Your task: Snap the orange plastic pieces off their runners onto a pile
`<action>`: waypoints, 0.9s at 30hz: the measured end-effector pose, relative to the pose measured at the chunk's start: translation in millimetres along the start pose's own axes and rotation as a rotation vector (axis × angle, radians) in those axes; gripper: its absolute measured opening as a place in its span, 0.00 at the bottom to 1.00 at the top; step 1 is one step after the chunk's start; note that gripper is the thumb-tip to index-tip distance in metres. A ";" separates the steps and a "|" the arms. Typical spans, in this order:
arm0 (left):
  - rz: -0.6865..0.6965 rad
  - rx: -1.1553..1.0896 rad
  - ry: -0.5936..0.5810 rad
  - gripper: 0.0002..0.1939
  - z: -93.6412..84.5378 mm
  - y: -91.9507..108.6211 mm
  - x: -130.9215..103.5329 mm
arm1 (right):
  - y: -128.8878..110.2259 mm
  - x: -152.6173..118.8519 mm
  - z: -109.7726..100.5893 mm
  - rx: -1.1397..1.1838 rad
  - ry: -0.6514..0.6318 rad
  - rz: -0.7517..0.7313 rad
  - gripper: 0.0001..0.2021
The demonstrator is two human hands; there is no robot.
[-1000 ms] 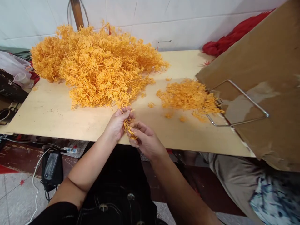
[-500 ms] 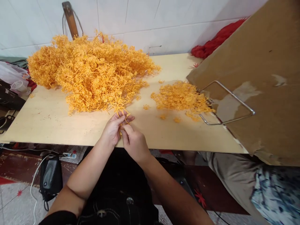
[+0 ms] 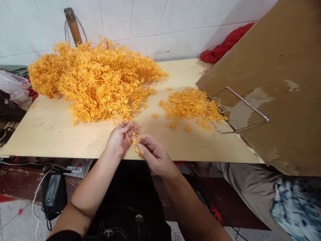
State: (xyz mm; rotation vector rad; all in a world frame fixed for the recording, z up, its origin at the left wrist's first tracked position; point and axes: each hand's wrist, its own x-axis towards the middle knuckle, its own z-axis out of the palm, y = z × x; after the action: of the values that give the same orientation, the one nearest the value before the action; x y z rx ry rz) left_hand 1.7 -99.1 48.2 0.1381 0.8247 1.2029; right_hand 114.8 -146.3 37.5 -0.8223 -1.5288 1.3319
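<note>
We held a thin orange plastic sprig (image 3: 132, 138) over the near edge of the pale wooden table (image 3: 57, 134). Our left hand (image 3: 119, 139) pinched its top end with fingers curled around it. Our right hand (image 3: 152, 154) gripped the lower end between thumb and fingers. The two hands were very close together. At eleven o'clock from our hands sat a big fluffy pile of orange plastic sprigs (image 3: 95, 80), and the sprig's tip nearly touched it. At two o'clock lay a smaller flat heap of orange bits (image 3: 192, 105). At three o'clock leaned a brown cardboard sheet (image 3: 271, 83) with a bent metal wire frame (image 3: 242, 115) on it.
</note>
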 end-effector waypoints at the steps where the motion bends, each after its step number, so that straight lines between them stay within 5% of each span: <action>1: 0.004 -0.002 -0.008 0.09 1.2 0.2 -0.5 | -3.5 -2.1 1.7 -0.018 -0.017 -0.015 0.05; 8: 0.090 -0.043 0.049 0.08 -1.3 13.3 5.8 | -37.9 -17.8 12.8 -0.092 -0.537 -0.095 0.08; 14: 0.006 -0.030 0.011 0.07 -1.1 10.0 1.4 | -25.1 -6.8 -9.3 -0.211 0.093 0.020 0.03; 19: -0.017 -0.027 0.022 0.07 -1.4 2.5 2.3 | -23.7 10.5 -24.2 -0.536 0.195 -0.098 0.04; 24: 0.003 -0.024 0.024 0.07 -5.1 2.7 1.5 | -16.7 51.1 -107.8 -0.902 0.660 -0.099 0.10; 27: -0.007 -0.028 0.021 0.06 -5.7 3.6 0.1 | -7.4 66.6 -156.0 -1.034 0.627 -0.038 0.15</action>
State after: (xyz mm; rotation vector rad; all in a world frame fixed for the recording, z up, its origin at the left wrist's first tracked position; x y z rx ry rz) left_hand -4.7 -99.5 45.9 0.0993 0.8257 1.2104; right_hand 236.9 -30.2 57.6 -1.6287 -1.6233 0.0922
